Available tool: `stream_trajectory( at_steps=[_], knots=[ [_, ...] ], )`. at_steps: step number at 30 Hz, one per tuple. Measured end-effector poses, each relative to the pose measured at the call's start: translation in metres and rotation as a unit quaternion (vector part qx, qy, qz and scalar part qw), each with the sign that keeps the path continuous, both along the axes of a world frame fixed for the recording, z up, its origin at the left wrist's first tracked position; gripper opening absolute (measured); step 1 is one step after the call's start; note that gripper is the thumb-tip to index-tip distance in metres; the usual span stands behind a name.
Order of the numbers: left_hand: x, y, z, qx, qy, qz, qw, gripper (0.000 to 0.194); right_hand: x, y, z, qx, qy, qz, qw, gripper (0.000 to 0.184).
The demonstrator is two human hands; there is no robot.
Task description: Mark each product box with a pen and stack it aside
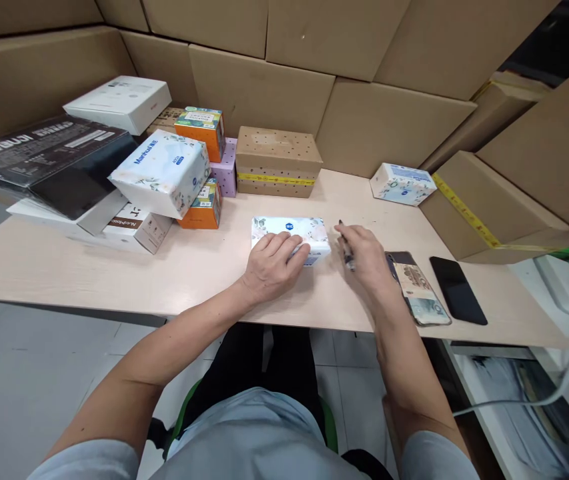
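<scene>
One black phone (458, 291) lies near the close edge of the bench (204, 283), right of both hands. The left hand (270, 270) lies over a tissue pack (314, 231) mid-bench; whether its fingers grip or merely rest, I cannot tell. Just beside the pack's right end, the right hand (367, 257) has its fingers closed around a dark pen (347, 252). Farther left stands a pile of boxes (139, 230). A second pack (404, 185) lies far right, while a brown carton (277, 157) sits before the cardboard wall (264, 90).
</scene>
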State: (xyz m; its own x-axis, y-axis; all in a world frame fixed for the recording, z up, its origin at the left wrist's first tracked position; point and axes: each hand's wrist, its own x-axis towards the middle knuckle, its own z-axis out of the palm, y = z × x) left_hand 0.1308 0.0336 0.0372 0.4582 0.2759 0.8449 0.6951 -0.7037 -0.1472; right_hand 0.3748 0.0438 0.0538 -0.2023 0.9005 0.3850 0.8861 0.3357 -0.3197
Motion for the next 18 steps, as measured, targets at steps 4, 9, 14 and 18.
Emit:
stream_trajectory(
  at_steps=[4,9,14,18],
  knots=[
    [-0.001,0.001,-0.002,-0.035,-0.008,-0.024,0.999,0.016,-0.005,-0.006,-0.01,-0.116,-0.189,-0.033,0.975,0.046],
    [-0.003,0.001,-0.002,-0.007,-0.001,-0.016,1.0,0.018,-0.009,-0.01,-0.012,-0.121,-0.18,-0.026,0.976,0.053],
    [-0.005,0.0,-0.003,-0.053,0.005,-0.017,0.998,0.021,0.038,-0.05,-0.007,-0.052,-0.097,-0.209,0.972,0.06],
    [-0.005,-0.002,-0.003,-0.081,-0.009,-0.032,0.996,0.023,0.096,-0.081,-0.014,-0.179,-0.094,-0.349,0.915,0.091]
  ],
)
